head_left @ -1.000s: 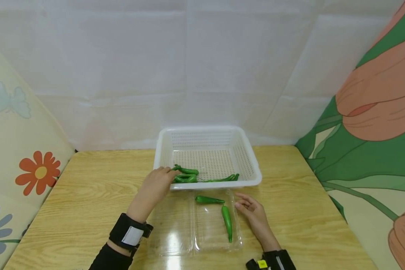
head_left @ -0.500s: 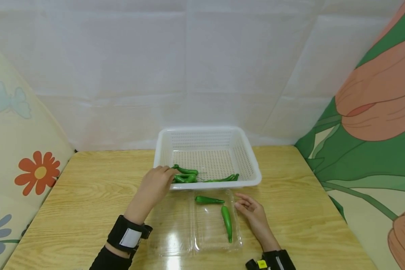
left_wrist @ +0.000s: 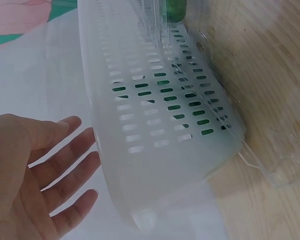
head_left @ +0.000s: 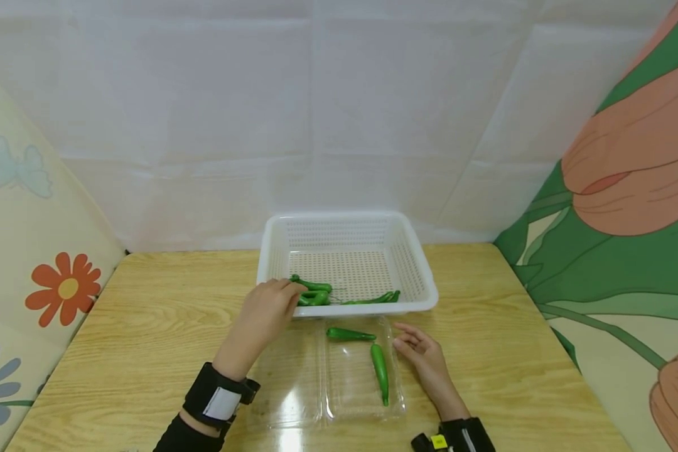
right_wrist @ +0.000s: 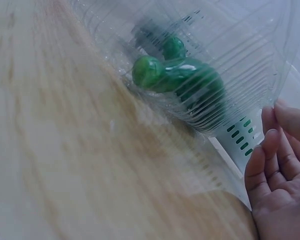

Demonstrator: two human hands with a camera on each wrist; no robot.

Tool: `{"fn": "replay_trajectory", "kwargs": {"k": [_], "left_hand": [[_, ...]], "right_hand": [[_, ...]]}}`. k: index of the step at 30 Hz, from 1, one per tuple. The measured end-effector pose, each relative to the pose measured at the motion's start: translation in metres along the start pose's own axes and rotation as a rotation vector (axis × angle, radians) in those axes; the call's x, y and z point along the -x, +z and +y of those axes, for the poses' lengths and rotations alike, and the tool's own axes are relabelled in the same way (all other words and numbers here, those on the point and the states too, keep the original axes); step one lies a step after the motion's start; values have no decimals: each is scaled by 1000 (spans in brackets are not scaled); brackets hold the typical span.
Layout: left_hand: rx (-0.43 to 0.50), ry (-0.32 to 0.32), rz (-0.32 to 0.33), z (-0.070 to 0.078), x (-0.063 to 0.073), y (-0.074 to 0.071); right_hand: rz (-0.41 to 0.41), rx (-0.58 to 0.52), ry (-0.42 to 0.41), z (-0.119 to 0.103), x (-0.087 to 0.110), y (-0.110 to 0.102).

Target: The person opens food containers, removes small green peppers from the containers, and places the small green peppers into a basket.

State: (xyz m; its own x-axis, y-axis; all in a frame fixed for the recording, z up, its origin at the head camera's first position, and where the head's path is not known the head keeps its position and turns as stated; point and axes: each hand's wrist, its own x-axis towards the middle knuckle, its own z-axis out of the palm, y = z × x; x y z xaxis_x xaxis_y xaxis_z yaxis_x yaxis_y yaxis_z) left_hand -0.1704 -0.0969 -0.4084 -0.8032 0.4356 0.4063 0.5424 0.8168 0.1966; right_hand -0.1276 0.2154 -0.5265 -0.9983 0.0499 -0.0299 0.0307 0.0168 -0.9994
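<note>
My left hand (head_left: 268, 307) reaches over the front left corner of the white plastic basket (head_left: 424, 276). Its fingers are loosely bent, and in the left wrist view nothing shows between thumb and fingers at the basket's rim. Just beside the fingertips, green chili peppers (head_left: 315, 298) lie inside the basket. At the right edge of a clear plastic clamshell box (head_left: 350, 383), my right hand (head_left: 426, 361) pinches the edge between thumb and fingers. One pepper (head_left: 350, 334) lies crosswise in the box's right half, another pepper (head_left: 380, 375) lengthwise along its right side.
More peppers (head_left: 375, 300) lie at the basket's front right. The basket stands near the back of the wooden table (head_left: 164, 326), close to a white sheet (head_left: 203, 125). The box's left half (head_left: 288, 376) lies flat on the table. Printed panels flank both sides.
My left hand has shifted slightly to the right over the basket corner, covering more of the peppers there. The right hand, the box and its two peppers stay where they were.
</note>
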Motion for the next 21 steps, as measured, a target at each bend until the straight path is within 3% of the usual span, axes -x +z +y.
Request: {"fn": "replay_trajectory", "kwargs": {"k": [8, 16, 21], "left_hand": [[17, -21, 27, 11, 1, 3], [52, 60, 97, 24, 2, 9], [62, 90, 102, 31, 2, 8]], "right_hand": [[-8, 1, -22, 0, 0, -1], [-9, 2, -20, 0, 0, -1], [-3, 1, 7, 0, 0, 0]]}}
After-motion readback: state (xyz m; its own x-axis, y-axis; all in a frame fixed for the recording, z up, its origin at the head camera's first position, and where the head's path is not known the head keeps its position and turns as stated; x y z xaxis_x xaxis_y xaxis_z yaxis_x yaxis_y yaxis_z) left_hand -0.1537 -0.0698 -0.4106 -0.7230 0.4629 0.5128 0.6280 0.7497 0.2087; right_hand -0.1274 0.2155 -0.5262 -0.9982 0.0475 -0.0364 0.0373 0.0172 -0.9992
